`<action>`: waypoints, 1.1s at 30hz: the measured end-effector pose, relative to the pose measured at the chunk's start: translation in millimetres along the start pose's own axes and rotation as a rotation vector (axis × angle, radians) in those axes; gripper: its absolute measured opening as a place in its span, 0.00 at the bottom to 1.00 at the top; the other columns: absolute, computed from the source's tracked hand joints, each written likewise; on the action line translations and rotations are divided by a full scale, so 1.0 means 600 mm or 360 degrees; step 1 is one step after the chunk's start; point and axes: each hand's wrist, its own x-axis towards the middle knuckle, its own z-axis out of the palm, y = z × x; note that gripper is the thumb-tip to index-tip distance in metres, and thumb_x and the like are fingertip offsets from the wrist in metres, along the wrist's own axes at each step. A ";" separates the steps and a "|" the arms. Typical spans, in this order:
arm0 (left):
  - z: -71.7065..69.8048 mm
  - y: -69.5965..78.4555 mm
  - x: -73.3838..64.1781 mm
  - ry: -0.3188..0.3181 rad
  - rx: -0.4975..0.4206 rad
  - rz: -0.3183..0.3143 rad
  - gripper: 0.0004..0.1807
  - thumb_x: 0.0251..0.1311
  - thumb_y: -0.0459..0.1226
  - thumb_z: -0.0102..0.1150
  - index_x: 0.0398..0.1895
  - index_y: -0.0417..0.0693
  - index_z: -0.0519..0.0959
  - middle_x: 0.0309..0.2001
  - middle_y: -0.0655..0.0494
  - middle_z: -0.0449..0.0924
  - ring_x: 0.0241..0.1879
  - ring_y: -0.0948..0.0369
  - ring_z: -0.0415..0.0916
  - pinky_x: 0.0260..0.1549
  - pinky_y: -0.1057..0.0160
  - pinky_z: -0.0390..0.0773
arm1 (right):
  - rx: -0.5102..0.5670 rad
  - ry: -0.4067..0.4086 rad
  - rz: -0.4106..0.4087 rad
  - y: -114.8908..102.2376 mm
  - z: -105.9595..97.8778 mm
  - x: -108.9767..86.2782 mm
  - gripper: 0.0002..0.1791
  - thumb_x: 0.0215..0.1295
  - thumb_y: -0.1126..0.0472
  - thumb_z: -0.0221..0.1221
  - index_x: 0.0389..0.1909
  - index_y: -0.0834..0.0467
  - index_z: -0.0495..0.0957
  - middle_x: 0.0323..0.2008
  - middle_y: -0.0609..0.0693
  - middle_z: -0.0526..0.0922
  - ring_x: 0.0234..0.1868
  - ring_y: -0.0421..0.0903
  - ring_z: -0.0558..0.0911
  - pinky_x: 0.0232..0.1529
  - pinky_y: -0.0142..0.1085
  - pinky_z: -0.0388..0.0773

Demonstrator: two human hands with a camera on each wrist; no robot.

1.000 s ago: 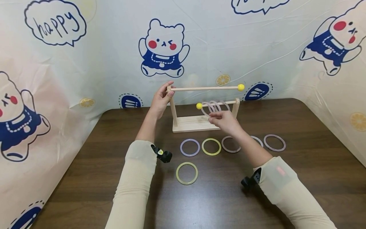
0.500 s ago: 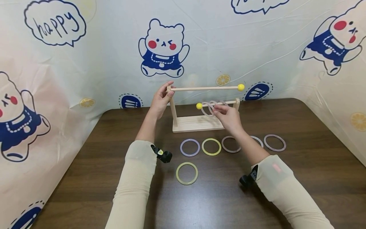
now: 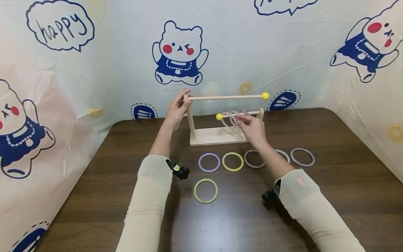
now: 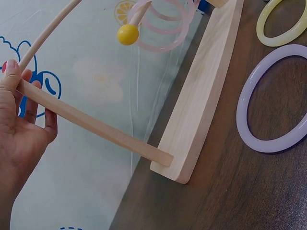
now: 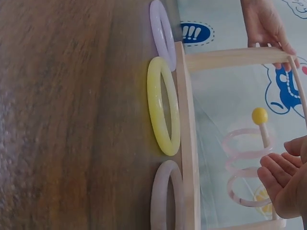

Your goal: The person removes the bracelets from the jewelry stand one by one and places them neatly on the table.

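A wooden stand [image 3: 217,136] has two rods at different heights, each tipped with a yellow ball. My left hand [image 3: 177,108] grips the top of its left upright, where the upper rod [image 3: 225,97] joins; the left wrist view shows thumb and fingers around that corner. Several translucent pale pink rings [image 5: 247,143] hang on the lower rod [image 4: 144,13]. My right hand [image 3: 253,129] is at these rings, thumb and fingertips pinching the edge of one pink ring. The fingers partly hide the held ring and the rod's right part.
On the brown table lie a purple ring [image 3: 209,162], a yellow ring [image 3: 232,161], and several pale rings, one of them a pinkish ring [image 3: 302,157] at right. Nearer stands out another yellow ring [image 3: 206,191]. A patterned cloth [image 3: 126,70] hangs behind the table.
My right hand has moved a little right and up along the lower rod, and a pink ring has shifted right with it. My left hand has stayed on the upright.
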 end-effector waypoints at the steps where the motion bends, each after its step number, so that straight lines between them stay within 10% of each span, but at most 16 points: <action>1: 0.000 0.000 0.000 0.0000 0.0000 -0.0002 0.24 0.64 0.35 0.50 0.64 0.50 0.66 0.58 0.41 0.67 0.49 0.60 0.67 0.48 0.62 0.66 | -0.0029 0.0012 -0.0019 0.001 0.001 0.000 0.13 0.61 0.65 0.59 0.45 0.64 0.81 0.38 0.58 0.83 0.43 0.50 0.81 0.40 0.41 0.76; 8: -0.003 0.000 0.000 0.0000 0.0006 0.0016 0.24 0.64 0.35 0.49 0.65 0.48 0.66 0.59 0.38 0.66 0.48 0.60 0.67 0.47 0.63 0.66 | -0.0263 0.0084 -0.0164 0.003 0.011 -0.002 0.12 0.61 0.63 0.60 0.43 0.64 0.82 0.35 0.56 0.84 0.32 0.48 0.82 0.23 0.37 0.70; 33: 0.001 0.001 -0.002 -0.0009 0.0006 0.0029 0.25 0.64 0.35 0.50 0.65 0.48 0.65 0.59 0.40 0.66 0.50 0.60 0.67 0.49 0.62 0.66 | -0.0308 0.0150 -0.0096 0.017 0.042 0.012 0.09 0.59 0.63 0.61 0.39 0.62 0.84 0.31 0.54 0.85 0.25 0.46 0.81 0.19 0.31 0.65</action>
